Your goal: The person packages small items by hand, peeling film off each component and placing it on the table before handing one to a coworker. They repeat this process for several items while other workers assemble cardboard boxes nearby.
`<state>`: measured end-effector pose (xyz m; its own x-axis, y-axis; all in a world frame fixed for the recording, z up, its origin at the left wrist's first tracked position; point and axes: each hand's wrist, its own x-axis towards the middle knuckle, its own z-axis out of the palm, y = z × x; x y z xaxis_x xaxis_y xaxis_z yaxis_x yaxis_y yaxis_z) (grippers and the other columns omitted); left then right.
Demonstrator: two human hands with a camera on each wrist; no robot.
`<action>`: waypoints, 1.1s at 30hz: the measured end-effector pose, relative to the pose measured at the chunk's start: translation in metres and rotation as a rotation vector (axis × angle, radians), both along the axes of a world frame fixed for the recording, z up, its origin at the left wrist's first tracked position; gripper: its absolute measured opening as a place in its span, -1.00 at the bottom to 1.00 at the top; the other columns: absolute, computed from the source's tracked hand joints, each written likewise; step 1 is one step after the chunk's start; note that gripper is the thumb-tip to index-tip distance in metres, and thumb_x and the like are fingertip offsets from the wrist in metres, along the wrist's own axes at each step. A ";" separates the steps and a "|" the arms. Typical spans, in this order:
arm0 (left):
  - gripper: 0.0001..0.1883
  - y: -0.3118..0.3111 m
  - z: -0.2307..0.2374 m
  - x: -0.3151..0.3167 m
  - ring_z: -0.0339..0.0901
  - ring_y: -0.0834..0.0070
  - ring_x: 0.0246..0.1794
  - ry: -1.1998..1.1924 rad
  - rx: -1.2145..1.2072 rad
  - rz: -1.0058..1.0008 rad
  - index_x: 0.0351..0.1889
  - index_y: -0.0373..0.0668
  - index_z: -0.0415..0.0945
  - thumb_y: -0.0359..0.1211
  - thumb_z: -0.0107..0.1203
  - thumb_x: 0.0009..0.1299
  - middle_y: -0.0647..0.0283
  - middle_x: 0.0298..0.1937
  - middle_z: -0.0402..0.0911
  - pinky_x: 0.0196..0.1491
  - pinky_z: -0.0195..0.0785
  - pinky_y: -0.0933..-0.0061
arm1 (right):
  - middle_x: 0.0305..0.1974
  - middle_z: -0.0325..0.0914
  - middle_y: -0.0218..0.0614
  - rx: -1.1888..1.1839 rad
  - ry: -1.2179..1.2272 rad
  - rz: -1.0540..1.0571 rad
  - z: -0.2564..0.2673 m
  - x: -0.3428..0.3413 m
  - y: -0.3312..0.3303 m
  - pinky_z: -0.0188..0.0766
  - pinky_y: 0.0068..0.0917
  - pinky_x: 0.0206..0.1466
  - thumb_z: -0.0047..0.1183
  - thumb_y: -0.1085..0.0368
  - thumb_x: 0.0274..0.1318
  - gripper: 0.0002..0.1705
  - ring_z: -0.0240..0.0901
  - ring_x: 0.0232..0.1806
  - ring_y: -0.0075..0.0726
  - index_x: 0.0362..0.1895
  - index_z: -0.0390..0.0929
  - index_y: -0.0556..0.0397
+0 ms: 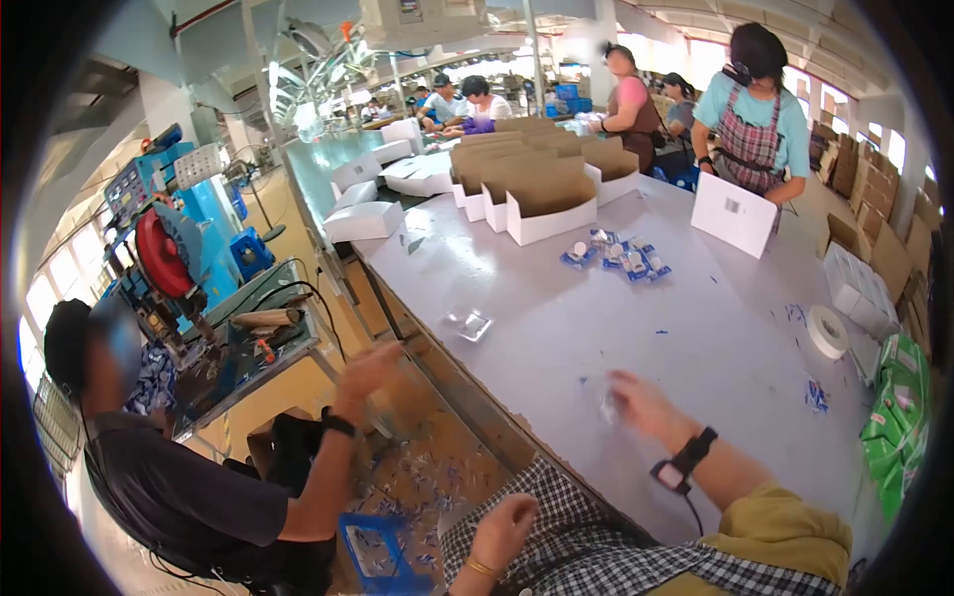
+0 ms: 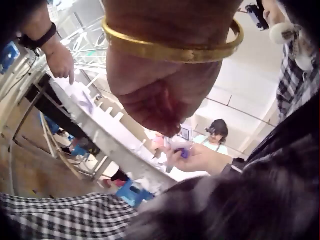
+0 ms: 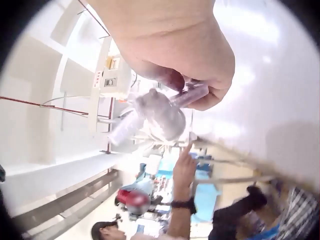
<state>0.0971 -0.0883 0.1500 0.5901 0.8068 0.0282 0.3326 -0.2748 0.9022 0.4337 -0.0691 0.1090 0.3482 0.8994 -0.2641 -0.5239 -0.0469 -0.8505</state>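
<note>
My right hand [image 1: 651, 409] is over the near part of the table [image 1: 556, 328] and pinches a clear plastic blister pack [image 3: 162, 115] by one edge. In the right wrist view the pack has a rounded bulge in its middle and flat ends, and it hangs out from the fingertips. In the head view it is small and blurred. My left hand [image 1: 505, 531] hangs loosely curled near my checked apron, with nothing in it. Another clear blister pack [image 1: 472, 325] lies on the table near its left edge. Further back is a small heap of blue carded packs [image 1: 636, 260].
White open boxes [image 1: 552, 214] stand in rows at the back. A person across the table holds a white box [image 1: 733, 214]. A tape roll [image 1: 828, 333] and green bag [image 1: 894, 417] are at right. At left, a seated person's hand [image 1: 370, 372] reaches toward the table's edge.
</note>
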 end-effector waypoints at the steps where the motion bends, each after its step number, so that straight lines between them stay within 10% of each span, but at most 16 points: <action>1: -0.86 0.005 -0.012 -0.006 0.58 0.30 -0.19 0.010 -0.006 -0.020 -0.19 -0.24 0.52 -0.42 0.06 0.34 0.08 -0.21 0.59 -0.15 0.43 0.40 | -0.30 0.46 -0.36 0.002 -0.140 -0.056 -0.016 0.035 -0.003 0.49 -0.45 -0.26 -0.07 0.39 0.15 -0.62 0.42 -0.27 -0.53 0.10 0.39 0.08; 7: -0.80 0.027 -0.078 -0.044 0.53 0.15 -0.13 0.136 0.199 0.261 -0.17 -0.26 0.56 -0.50 -0.06 0.32 0.02 -0.18 0.59 0.01 0.37 0.22 | -0.15 0.48 -0.26 0.109 -0.279 -0.506 -0.021 0.156 -0.030 0.44 -0.47 -0.11 -0.05 0.34 0.13 -0.61 0.44 -0.07 -0.42 0.07 0.39 0.15; 9: -0.80 0.027 -0.081 -0.042 0.51 0.14 -0.09 0.148 0.275 0.324 -0.19 -0.25 0.57 -0.49 -0.06 0.32 0.01 -0.13 0.57 0.03 0.36 0.20 | -0.05 0.43 -0.27 -0.203 -0.483 -0.661 -0.002 0.157 -0.025 0.42 -0.32 0.01 -0.07 0.39 0.10 -0.47 0.42 -0.03 -0.22 0.22 0.25 0.08; 12: -0.82 0.030 -0.085 -0.039 0.48 0.12 -0.02 0.174 0.346 0.357 -0.23 -0.25 0.59 -0.48 -0.04 0.31 -0.01 -0.06 0.54 0.06 0.35 0.18 | 0.03 0.42 -0.18 -0.156 -1.198 -0.485 -0.043 0.174 0.021 0.39 -0.32 0.07 -0.03 0.33 0.09 -0.48 0.41 0.02 -0.19 0.19 0.31 0.02; 19: -0.83 0.026 -0.093 -0.023 0.48 0.10 0.00 0.209 0.320 0.216 -0.18 -0.20 0.59 -0.38 0.05 0.34 0.00 -0.04 0.53 0.08 0.35 0.18 | 0.17 0.30 -0.03 0.180 -1.708 -0.130 0.006 0.046 0.175 0.10 -0.23 0.33 0.11 0.19 0.01 -0.37 0.15 0.30 -0.04 0.17 0.30 0.16; 26: -0.78 0.024 -0.044 -0.035 0.51 0.11 -0.12 0.285 -0.061 0.180 -0.12 -0.16 0.57 -0.31 -0.02 0.40 0.07 -0.12 0.57 -0.05 0.38 0.23 | 0.04 0.44 -0.11 0.038 -1.588 -0.069 0.006 0.010 0.269 0.35 -0.23 0.10 0.04 0.26 0.06 -0.52 0.38 0.07 0.01 0.11 0.37 0.02; 29: -0.82 0.023 -0.043 -0.038 0.52 0.14 -0.16 0.289 -0.117 0.234 -0.14 -0.17 0.57 -0.37 0.04 0.36 0.09 -0.17 0.58 -0.09 0.38 0.25 | -0.18 0.52 -0.17 0.328 -1.650 0.086 0.004 -0.009 0.248 0.43 -0.19 -0.15 -0.02 0.31 0.10 -0.70 0.48 -0.18 0.02 -0.04 0.47 0.01; 31: -0.80 0.020 -0.060 -0.038 0.47 0.18 -0.31 0.245 0.368 0.327 -0.22 -0.16 0.50 -0.49 0.18 0.19 0.15 -0.33 0.50 -0.16 0.37 0.31 | -0.30 0.51 -0.19 0.538 -1.513 0.135 0.015 -0.043 0.213 0.42 -0.22 -0.23 0.00 0.28 0.11 -0.76 0.48 -0.28 -0.03 -0.12 0.48 0.04; 33: -0.81 0.030 -0.035 -0.033 0.49 0.17 -0.23 0.088 0.355 0.302 -0.18 -0.17 0.53 -0.47 0.15 0.23 0.13 -0.26 0.54 -0.12 0.37 0.29 | -0.36 0.49 -0.20 0.555 -1.278 0.270 0.039 -0.079 0.161 0.40 -0.29 -0.28 0.06 0.25 0.09 -0.77 0.47 -0.35 -0.13 -0.17 0.48 0.05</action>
<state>0.0640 -0.0579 0.1148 0.3428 0.8924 0.2935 0.5163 -0.4400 0.7347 0.3543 0.0914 0.1480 -0.1224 0.8568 0.5010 0.5792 0.4716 -0.6649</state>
